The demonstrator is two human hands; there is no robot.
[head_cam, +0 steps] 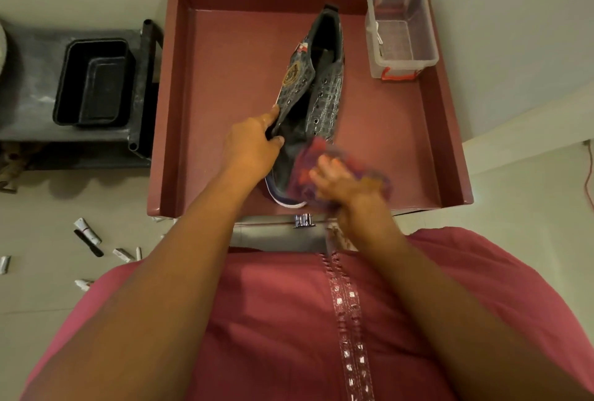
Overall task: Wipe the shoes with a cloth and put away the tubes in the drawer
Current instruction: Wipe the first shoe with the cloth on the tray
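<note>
One shoe (310,105): lies in the red tray (225,47), toe nearest the person.
Left hand (254,143): grasps the shoe's side, steadying it.
Right hand (340,182): clutches the blurred cloth (321,156), rubbing the toe.
Tubes (86,233): scattered on the floor, left, not yet stowed.

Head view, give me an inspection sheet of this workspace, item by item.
Surface: maroon tray top, raised rim.
Job's things: grey shoe on it; cloth blurred over its toe; tubes scattered on the floor.
Clutter: clear box in the tray corner; black tub on a side stand.
Hands: left hand grips the shoe; right hand holds the cloth.
Cables: red wire by the wall.
Surroundings: drawer handle below the tray.
</note>
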